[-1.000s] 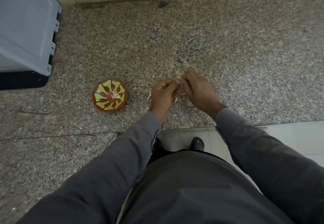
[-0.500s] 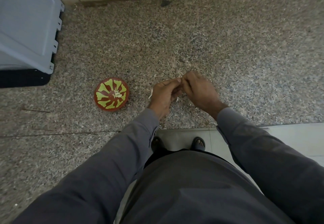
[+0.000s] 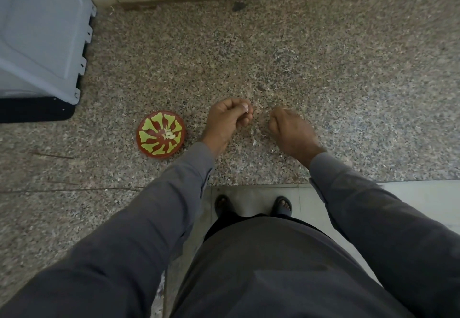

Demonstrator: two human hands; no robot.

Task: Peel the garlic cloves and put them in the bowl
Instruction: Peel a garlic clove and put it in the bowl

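Garlic clove (image 3: 246,108) pinched in left grip (image 3: 227,118); right grip (image 3: 286,124) curled, contents unclear; bowl (image 3: 161,137) unlabelled

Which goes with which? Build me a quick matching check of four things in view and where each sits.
1. bowl
2. peeled cloves
3. loose skins
4. grey bin

a. on the counter between the hands
b. far left corner
c. left of the left hand
d. inside the bowl

Pairs: 1-c, 2-d, 3-a, 4-b
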